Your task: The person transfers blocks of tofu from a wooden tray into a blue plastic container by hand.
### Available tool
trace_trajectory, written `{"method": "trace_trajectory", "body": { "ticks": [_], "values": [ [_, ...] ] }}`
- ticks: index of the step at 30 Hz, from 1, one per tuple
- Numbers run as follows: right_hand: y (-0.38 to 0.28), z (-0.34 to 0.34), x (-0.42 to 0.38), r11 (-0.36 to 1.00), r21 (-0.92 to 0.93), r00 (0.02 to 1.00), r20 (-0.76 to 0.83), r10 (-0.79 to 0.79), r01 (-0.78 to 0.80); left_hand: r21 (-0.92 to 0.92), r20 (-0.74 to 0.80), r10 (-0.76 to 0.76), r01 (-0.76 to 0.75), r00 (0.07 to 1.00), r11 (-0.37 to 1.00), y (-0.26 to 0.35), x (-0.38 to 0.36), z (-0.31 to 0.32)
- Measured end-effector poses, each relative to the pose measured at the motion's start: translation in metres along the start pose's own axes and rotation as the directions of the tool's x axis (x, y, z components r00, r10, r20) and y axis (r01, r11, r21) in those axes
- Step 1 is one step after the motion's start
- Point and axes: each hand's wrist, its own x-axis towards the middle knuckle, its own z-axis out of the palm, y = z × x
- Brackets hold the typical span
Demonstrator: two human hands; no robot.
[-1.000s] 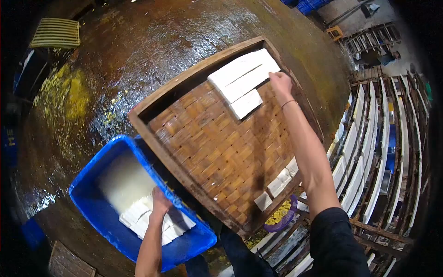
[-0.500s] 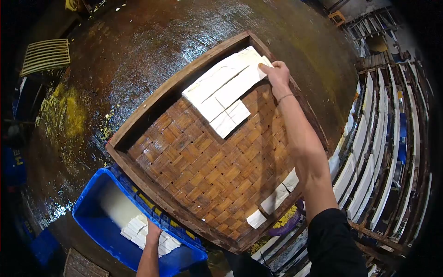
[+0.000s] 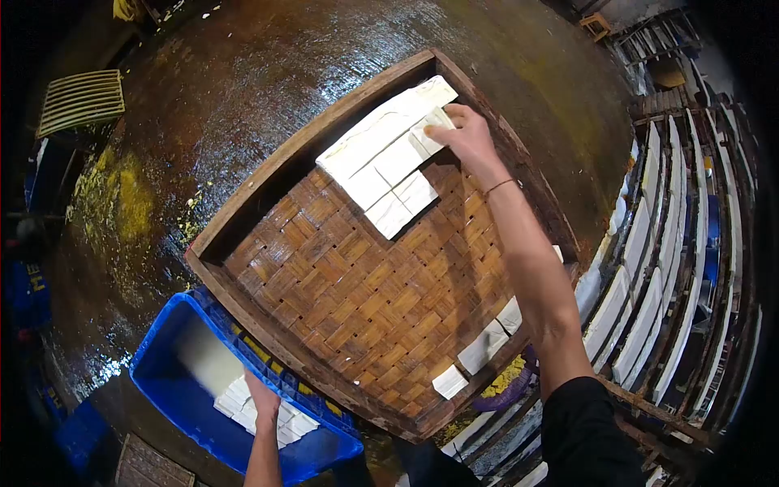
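Observation:
White blocks (image 3: pixel 377 138) lie side by side in the upper corner of a wooden-framed tray (image 3: pixel 324 268) with a woven base. My right hand (image 3: pixel 466 142) grips a white block (image 3: pixel 428 132) at the right end of these rows, thumb on its face. Several more white pieces (image 3: pixel 484 346) lie along the tray's lower right edge. At the lower left, my left hand (image 3: pixel 263 399) reaches into a blue tub (image 3: pixel 166 365) with cloudy liquid and stacked white blocks (image 3: pixel 235 403); its fingers are hidden, so its hold cannot be made out.
Racks of long white slabs (image 3: pixel 649 300) stand on the right. A purple basin (image 3: pixel 507 390) with yellow bits sits below the tray's right edge. A yellow slatted rack (image 3: pixel 81 101) is at the upper left, over the wet floor (image 3: pixel 268 73).
My right hand has moved left and slightly down from the tray's corner, with a block now tilted in its grip. My left hand has shifted slightly up and left within the blue tub.

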Motion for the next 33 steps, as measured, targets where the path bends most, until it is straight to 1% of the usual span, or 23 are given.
{"method": "trace_trajectory", "body": {
  "ticks": [1,2,3,4,5,6,7,9,10,11,12,13,15,16,19,21,23,24,25,26,27,29,33],
  "values": [
    [-0.008,-0.003,-0.002,1.000,0.004,1.000,0.000,0.000,0.000,0.240,-0.112,0.186,-0.155,0.976,0.958,0.024,0.003,-0.010],
    [-0.015,-0.008,-0.005,0.993,0.095,0.994,0.094,0.062,-0.071,0.258,-0.257,0.170,-0.102,0.951,0.961,0.034,0.005,-0.019],
    [-0.024,-0.012,-0.005,0.994,0.016,0.975,0.197,0.102,-0.107,0.266,-0.395,0.152,-0.046,0.906,0.963,0.046,0.007,-0.027],
    [-0.033,-0.016,-0.006,0.990,-0.069,0.945,0.297,0.140,-0.125,0.266,-0.394,0.151,-0.045,0.907,0.963,0.060,0.009,-0.034],
    [-0.012,-0.008,-0.001,0.981,-0.194,0.934,0.346,0.083,-0.016,0.264,-0.514,0.200,-0.068,0.834,0.962,0.083,0.014,-0.040],
    [0.022,0.015,0.000,0.916,-0.385,0.983,0.176,-0.046,0.112,0.266,-0.624,0.245,-0.093,0.742,0.959,0.104,0.021,-0.043],
    [0.026,0.028,-0.007,0.864,-0.479,0.988,0.090,-0.127,0.155,0.269,-0.626,0.249,-0.095,0.739,0.958,0.124,0.030,-0.041],
    [0.034,0.055,-0.022,0.729,-0.666,0.955,-0.087,-0.283,0.156,0.067,-0.680,0.271,-0.311,0.681,0.948,0.165,0.044,-0.025],
    [-0.003,0.037,-0.031,0.889,-0.438,0.990,0.098,-0.098,0.132,-0.004,-0.635,0.283,-0.370,0.719,0.929,0.184,0.051,-0.014],
    [-0.033,0.024,-0.039,0.980,-0.194,0.947,0.319,0.034,0.030,-0.081,-0.588,0.299,-0.423,0.752,0.903,0.204,0.060,0.000],
    [-0.044,0.023,-0.045,0.969,-0.239,0.986,0.164,-0.016,0.055,-0.216,-0.510,0.272,-0.427,0.816,0.878,0.222,0.069,0.015],
    [-0.053,0.017,-0.044,0.969,-0.240,0.987,0.162,-0.016,0.055,-0.348,-0.422,0.252,-0.412,0.871,0.842,0.241,0.078,0.032],
    [-0.063,0.008,-0.038,0.978,-0.167,0.876,0.443,0.189,-0.127,-0.611,-0.197,0.107,-0.208,0.974,0.764,0.289,0.089,0.061],
    [-0.050,0.014,-0.033,0.978,-0.043,0.865,0.460,0.203,-0.206,-0.738,-0.067,0.057,-0.089,0.996,0.670,0.302,0.097,0.075],
    [-0.043,0.005,-0.034,0.988,0.003,0.910,0.389,0.142,-0.156,-0.896,0.186,0.012,0.164,0.983,0.413,0.328,0.109,0.113],
    [-0.073,-0.006,-0.065,0.977,-0.033,0.876,0.438,0.202,-0.208,-0.924,0.208,-0.041,0.210,0.977,0.321,0.340,0.111,0.132],
    [-0.078,-0.003,-0.086,0.995,0.102,0.722,0.687,-0.084,0.019,-0.941,0.242,-0.085,0.255,0.967,0.223,0.342,0.117,0.143],
    [-0.077,0.002,-0.095,0.995,0.102,0.722,0.687,-0.081,0.015,-0.937,0.335,-0.023,0.335,0.942,0.100,0.336,0.121,0.147],
    [-0.076,0.007,-0.102,0.993,0.072,0.838,0.532,-0.120,0.097,-0.910,0.413,0.050,0.415,0.909,-0.020,0.330,0.124,0.151],
    [-0.073,0.010,-0.103,0.984,0.025,0.918,0.357,-0.173,0.176,-0.916,0.394,-0.026,0.391,0.919,-0.087,0.324,0.123,0.153],
    [-0.054,0.017,-0.101,0.988,-0.101,0.970,0.224,-0.095,0.120,-0.913,0.393,-0.010,0.389,0.919,-0.122,0.318,0.116,0.152],
    [0.026,0.052,-0.103,0.787,-0.565,0.933,-0.081,-0.350,0.246,-0.901,0.411,-0.073,0.392,0.909,-0.185,0.304,0.108,0.140],
    [0.010,0.065,-0.133,0.823,-0.523,0.931,-0.139,-0.337,0.220,-0.878,0.426,0.028,0.421,0.904,-0.226,0.279,0.099,0.113]
  ]
}}
